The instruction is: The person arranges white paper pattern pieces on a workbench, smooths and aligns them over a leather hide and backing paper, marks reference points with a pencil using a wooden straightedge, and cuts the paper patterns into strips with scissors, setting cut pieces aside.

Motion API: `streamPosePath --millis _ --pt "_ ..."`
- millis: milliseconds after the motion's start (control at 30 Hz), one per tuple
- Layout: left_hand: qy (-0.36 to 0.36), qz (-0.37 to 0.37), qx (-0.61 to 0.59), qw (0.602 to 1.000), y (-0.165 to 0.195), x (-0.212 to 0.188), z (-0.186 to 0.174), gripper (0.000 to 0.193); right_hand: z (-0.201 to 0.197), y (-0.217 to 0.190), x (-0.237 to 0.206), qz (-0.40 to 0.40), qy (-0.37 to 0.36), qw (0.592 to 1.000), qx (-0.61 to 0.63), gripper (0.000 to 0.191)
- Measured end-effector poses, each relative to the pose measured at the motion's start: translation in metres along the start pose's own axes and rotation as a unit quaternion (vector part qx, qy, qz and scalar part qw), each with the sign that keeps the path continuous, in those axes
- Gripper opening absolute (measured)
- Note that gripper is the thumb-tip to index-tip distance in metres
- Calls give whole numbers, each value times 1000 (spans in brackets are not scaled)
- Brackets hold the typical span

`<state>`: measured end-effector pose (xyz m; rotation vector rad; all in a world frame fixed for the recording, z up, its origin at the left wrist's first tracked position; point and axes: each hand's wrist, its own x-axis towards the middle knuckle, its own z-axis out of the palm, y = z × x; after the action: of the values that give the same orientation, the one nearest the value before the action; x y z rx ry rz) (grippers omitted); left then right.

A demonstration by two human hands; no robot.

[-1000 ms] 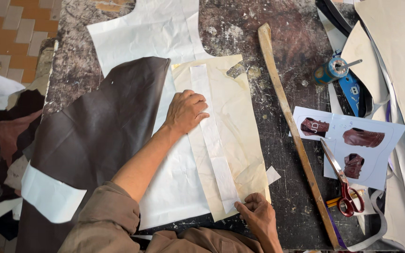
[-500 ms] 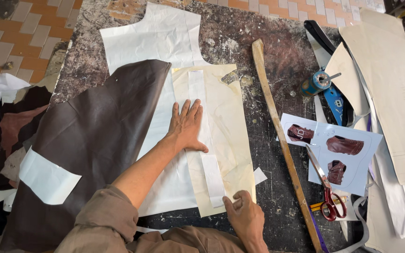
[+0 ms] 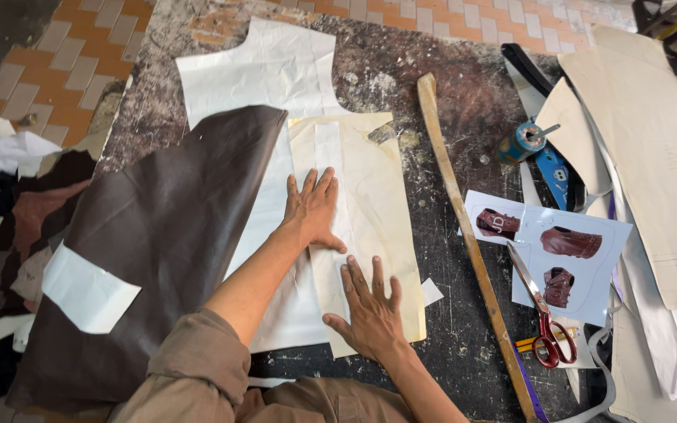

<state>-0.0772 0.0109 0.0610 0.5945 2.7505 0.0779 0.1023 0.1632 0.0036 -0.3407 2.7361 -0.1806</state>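
Observation:
My left hand (image 3: 313,209) lies flat, fingers spread, on a cream paper pattern piece (image 3: 378,204) in the middle of the dark worktable (image 3: 464,102). My right hand (image 3: 367,307) presses flat on the lower part of the same cream piece, nearer to me. A narrow white paper strip (image 3: 327,149) runs along the cream piece under my left hand. Beneath lies a larger white paper pattern (image 3: 264,74). A dark brown leather hide (image 3: 158,235) covers the table's left side, its edge folded back off the white paper.
A long wooden stick (image 3: 464,227) lies to the right of the patterns. Red-handled scissors (image 3: 538,313) rest on a printed sheet (image 3: 581,266) with garment pictures. A blue tool (image 3: 525,141) and stacked paper patterns (image 3: 652,157) sit at right. Leather scraps (image 3: 9,227) pile at left.
My right hand moved up from the pattern's lower corner and spread flat on the cream paper. My left hand opened from curled to flat and slid slightly down.

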Motion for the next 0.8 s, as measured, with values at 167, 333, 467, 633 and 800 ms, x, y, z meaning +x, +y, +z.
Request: streamPosePath --millis 167,333,467,633,800 --pt "1 5 -14 1000 -5 0 5 152 39 15 -38 -106 255 959 -56 89" --pt "14 0 -36 999 -6 8 18 137 65 28 -58 -105 265 957 -55 86" --pt "127 -21 -113 985 9 21 37 115 79 34 -45 -95 306 945 -64 82" --pt "201 -26 -104 974 -1 60 33 114 90 47 -20 -109 327 937 -53 74" --pt "205 -31 -94 974 -25 108 6 114 93 55 2 -87 354 928 -83 66"
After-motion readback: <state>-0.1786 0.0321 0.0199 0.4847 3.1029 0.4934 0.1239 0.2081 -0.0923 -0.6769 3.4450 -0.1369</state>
